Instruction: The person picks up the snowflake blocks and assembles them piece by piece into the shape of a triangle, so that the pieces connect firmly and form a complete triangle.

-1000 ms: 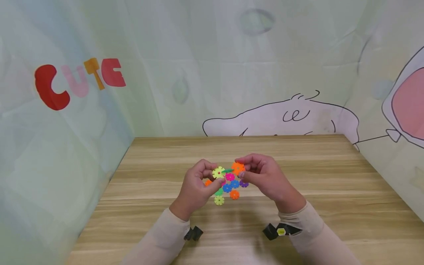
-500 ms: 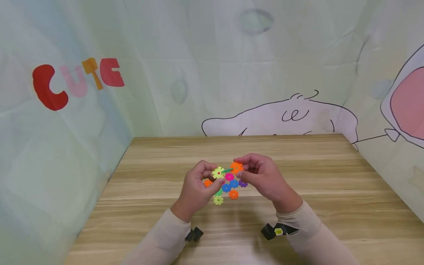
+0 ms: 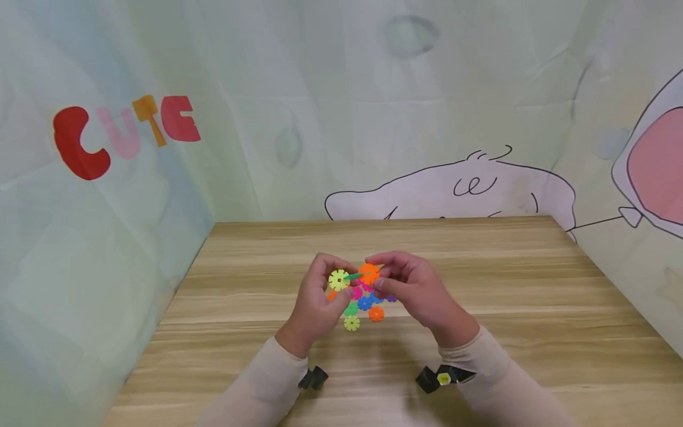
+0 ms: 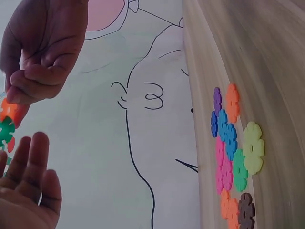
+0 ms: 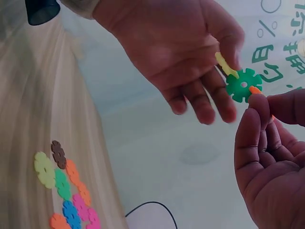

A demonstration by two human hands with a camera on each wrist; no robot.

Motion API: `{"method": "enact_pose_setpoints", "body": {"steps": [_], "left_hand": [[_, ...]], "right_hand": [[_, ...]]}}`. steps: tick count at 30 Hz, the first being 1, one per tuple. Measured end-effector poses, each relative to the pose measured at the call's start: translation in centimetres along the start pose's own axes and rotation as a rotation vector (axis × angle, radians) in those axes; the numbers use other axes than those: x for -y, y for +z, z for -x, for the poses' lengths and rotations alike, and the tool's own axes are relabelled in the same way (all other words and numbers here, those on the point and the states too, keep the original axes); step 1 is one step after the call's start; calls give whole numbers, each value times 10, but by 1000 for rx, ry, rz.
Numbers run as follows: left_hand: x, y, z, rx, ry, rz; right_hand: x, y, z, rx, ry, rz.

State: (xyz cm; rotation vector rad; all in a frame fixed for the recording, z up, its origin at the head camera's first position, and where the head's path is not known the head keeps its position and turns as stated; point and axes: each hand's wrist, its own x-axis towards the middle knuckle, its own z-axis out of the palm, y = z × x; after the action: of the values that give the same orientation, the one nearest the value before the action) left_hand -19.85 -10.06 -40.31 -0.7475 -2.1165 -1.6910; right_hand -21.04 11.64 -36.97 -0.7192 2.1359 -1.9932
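Observation:
Small notched interlocking plastic discs are joined between my hands, above the table. My left hand point(image 3: 315, 302) pinches a yellow-green disc point(image 3: 339, 280) between thumb and fingers. In the right wrist view, that disc slots into the edge of a green disc point(image 5: 244, 81), which appears nearly edge-on from the head. An orange disc point(image 3: 368, 274) joins the green one's other side, pinched between thumb and fingertips of my right hand point(image 3: 424, 293). A small red piece point(image 4: 11, 144) shows beside the green disc in the left wrist view; how it attaches cannot be seen.
Loose discs lie flat on the wooden table point(image 3: 240, 350) beneath the hands, among them blue point(image 3: 365, 303), orange point(image 3: 376, 314), yellow-green point(image 3: 351, 323) and brown point(image 4: 246, 212) ones. A printed cloth point(image 3: 256, 118) stands behind and beside the table.
The joined discs have shifted left in the head view. My right hand has moved left with them, closer to the left hand, and now covers more of the loose discs.

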Motion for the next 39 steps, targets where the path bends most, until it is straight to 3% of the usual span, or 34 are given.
{"method": "enact_pose_setpoints", "body": {"steps": [6,10,12,16,20,25,31,39], "left_hand": [[-2,0,1,27,-72,-36],[-1,-1,1,22,-130,-47],[-1,-2,0,16,-152,-38],[-2,-4,0,-4,-181,7],[-2,-5,0,-9,-167,53],[0,-5,-1,-2,-147,51],[-1,-4,-1,8,-132,24],[-1,-3,0,2,-125,-2]], "right_hand": [[-3,7,-1,54,29,-91],[-7,4,-4,64,35,-71],[-12,1,-7,41,43,-25],[-33,-1,-15,18,92,179],[-56,5,-20,153,130,414],[-69,16,-18,340,172,580],[-73,20,-15,453,178,694],[-70,21,-15,433,173,722]]}}
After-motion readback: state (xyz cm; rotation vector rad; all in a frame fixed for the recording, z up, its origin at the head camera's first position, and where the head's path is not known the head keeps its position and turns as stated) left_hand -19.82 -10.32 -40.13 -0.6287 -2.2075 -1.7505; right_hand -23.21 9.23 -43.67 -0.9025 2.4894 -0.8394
